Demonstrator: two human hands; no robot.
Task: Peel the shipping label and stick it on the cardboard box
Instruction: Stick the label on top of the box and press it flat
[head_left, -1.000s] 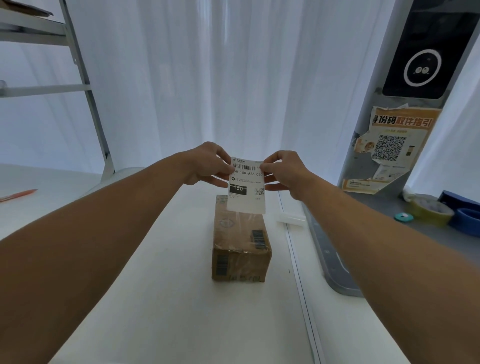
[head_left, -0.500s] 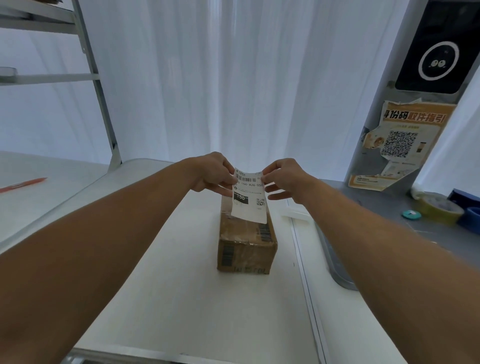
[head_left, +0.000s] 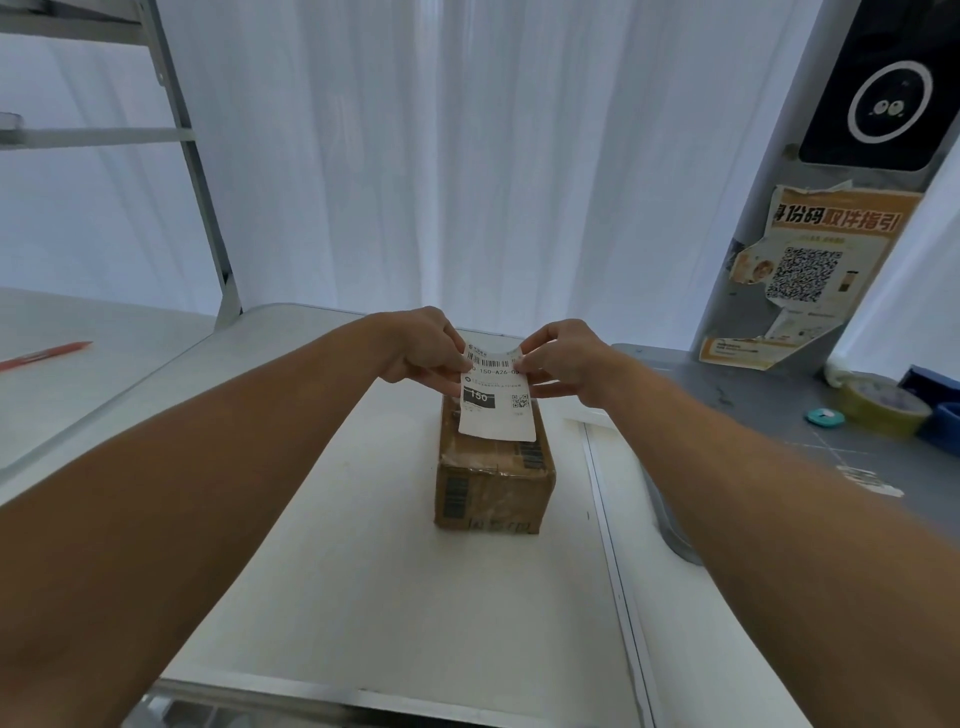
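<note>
A small brown cardboard box (head_left: 493, 483) lies lengthwise on the white table (head_left: 363, 571), taped, with barcodes on its side. A white shipping label (head_left: 496, 400) with a barcode, a black "150" block and a QR code hangs over the box's far top. My left hand (head_left: 423, 345) pinches the label's upper left corner. My right hand (head_left: 563, 358) pinches its upper right corner. The label's top edge sags between the two hands, and its lower edge lies against or just above the box top; I cannot tell which.
A grey counter (head_left: 779, 415) adjoins the table on the right, with tape rolls (head_left: 883, 408) and a small teal object (head_left: 824, 417). A poster with a QR code (head_left: 810, 275) hangs on a grey pillar. A red pen (head_left: 44, 354) lies far left by a metal shelf frame (head_left: 208, 208).
Both hands have lowered the label towards the box's top. The camera has tilted, so the box and hands sit lower and nearer the middle of the view.
</note>
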